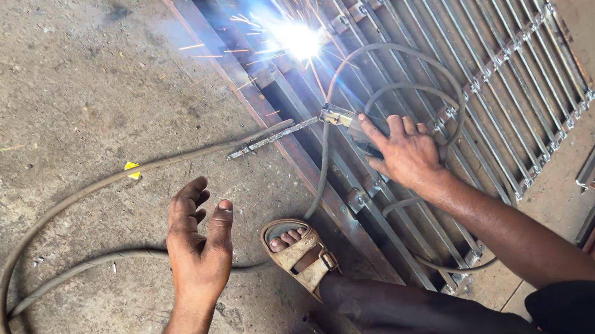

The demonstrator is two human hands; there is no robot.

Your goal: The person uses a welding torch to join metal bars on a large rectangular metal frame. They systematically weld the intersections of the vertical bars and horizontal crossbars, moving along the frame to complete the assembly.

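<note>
I'm in a metal workshop: a steel grille [443, 75] lies flat on the rough concrete floor [65, 85], welding sparks [298, 40] flare, and thick cables [72, 198] trail across.

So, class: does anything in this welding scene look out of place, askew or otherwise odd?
Yes. A sandalled bare foot rests against the rusty metal grille frame near the bright welding arc throwing sparks. Grey cables loop loosely across the concrete floor; the right hand is ungloved.
</note>
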